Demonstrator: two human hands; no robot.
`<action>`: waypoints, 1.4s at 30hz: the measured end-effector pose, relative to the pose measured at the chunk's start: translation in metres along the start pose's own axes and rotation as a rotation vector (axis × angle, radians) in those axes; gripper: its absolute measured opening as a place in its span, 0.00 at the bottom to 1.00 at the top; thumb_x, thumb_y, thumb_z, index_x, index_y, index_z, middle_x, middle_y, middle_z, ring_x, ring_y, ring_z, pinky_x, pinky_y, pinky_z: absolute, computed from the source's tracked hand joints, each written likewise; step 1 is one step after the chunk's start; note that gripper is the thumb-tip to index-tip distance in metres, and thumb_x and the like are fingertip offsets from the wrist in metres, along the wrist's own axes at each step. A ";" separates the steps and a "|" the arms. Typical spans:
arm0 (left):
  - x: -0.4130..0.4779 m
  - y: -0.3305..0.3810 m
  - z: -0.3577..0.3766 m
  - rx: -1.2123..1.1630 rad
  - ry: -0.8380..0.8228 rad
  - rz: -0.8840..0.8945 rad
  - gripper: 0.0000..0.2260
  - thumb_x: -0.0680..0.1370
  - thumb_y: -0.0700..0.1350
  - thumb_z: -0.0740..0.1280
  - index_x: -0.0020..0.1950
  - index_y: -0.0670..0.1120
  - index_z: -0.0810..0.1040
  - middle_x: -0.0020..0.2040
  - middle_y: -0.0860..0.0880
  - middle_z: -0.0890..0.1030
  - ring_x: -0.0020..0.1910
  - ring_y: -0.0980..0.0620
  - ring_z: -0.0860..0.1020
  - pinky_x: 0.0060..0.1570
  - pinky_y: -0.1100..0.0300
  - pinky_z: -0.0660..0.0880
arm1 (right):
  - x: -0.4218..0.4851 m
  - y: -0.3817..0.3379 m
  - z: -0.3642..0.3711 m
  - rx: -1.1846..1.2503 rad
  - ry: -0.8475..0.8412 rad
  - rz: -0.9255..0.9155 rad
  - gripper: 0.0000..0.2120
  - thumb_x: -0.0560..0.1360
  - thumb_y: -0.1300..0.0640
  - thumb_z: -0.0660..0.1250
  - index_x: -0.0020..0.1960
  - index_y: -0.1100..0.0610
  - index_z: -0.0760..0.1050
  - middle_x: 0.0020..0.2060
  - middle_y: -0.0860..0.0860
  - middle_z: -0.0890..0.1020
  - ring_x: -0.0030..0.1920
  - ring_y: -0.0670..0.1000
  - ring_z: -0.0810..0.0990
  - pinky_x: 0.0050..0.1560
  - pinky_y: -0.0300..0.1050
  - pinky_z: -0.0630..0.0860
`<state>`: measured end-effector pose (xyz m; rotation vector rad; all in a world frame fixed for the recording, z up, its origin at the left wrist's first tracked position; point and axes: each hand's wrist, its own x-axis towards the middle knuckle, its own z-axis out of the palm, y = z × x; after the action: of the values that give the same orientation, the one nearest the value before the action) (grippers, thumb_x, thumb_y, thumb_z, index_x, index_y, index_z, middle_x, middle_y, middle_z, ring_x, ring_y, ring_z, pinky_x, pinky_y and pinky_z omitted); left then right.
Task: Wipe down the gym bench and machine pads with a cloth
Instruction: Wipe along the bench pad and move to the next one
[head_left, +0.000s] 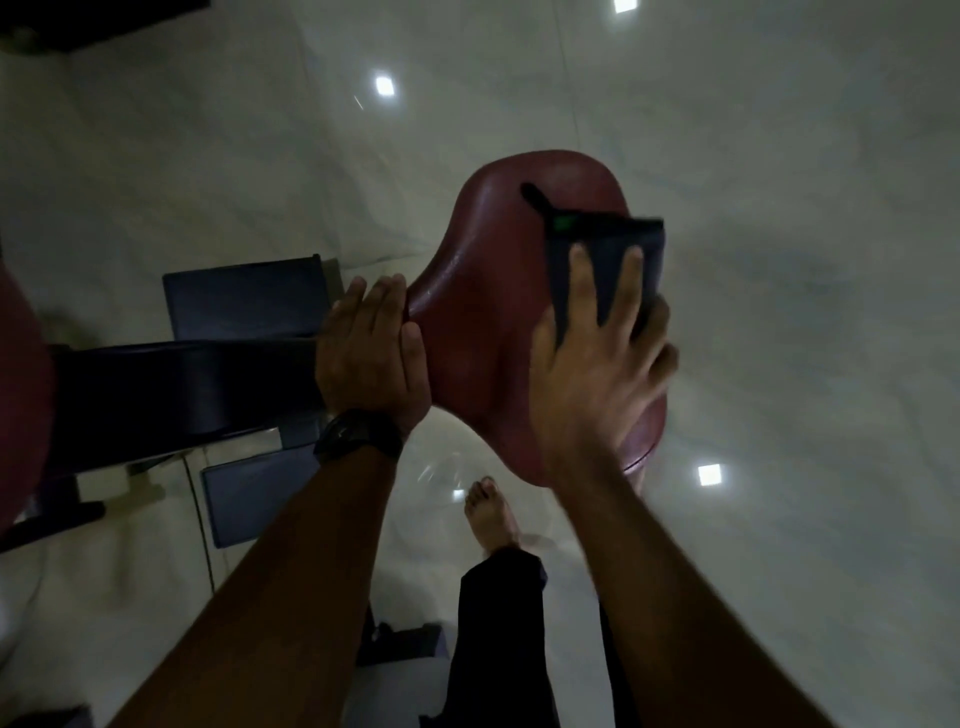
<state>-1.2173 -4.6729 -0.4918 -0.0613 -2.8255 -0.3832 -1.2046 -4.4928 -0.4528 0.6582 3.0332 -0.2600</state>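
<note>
Maroon seat pad (483, 312) under both hands: my right hand (597, 374) presses the dark cloth (602, 249) flat on its right side, fingers spread; my left hand (371, 343) rests open-fingered against its left edge.

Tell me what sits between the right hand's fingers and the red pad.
A dark cloth, flat under the right hand on the red pad; head view.

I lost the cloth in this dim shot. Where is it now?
In the head view, right of centre: the cloth lies on the right side of the red pad, pressed under the right hand; the left hand rests on the pad's left edge.
</note>
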 end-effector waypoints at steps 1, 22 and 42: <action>0.000 -0.001 0.001 0.002 -0.007 0.001 0.22 0.83 0.48 0.54 0.70 0.40 0.76 0.66 0.41 0.80 0.70 0.39 0.75 0.70 0.43 0.69 | -0.017 -0.005 0.002 0.014 -0.008 0.007 0.28 0.80 0.44 0.57 0.79 0.42 0.60 0.79 0.54 0.63 0.72 0.67 0.69 0.62 0.68 0.71; 0.003 -0.004 0.001 0.045 0.021 0.042 0.18 0.82 0.47 0.60 0.67 0.39 0.78 0.63 0.40 0.82 0.66 0.38 0.78 0.67 0.43 0.73 | -0.034 -0.039 0.006 0.108 -0.165 -0.529 0.28 0.78 0.40 0.61 0.78 0.37 0.61 0.80 0.51 0.61 0.73 0.65 0.64 0.64 0.68 0.67; 0.000 0.000 0.000 -0.004 0.019 0.027 0.22 0.83 0.49 0.54 0.69 0.39 0.77 0.65 0.41 0.81 0.69 0.39 0.76 0.69 0.44 0.71 | 0.065 -0.001 -0.003 -0.057 -0.090 -0.529 0.28 0.80 0.40 0.53 0.80 0.39 0.57 0.81 0.53 0.59 0.73 0.65 0.67 0.62 0.65 0.70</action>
<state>-1.2179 -4.6731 -0.4921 -0.0955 -2.8026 -0.3820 -1.2642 -4.4666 -0.4537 -0.1686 3.0494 -0.2025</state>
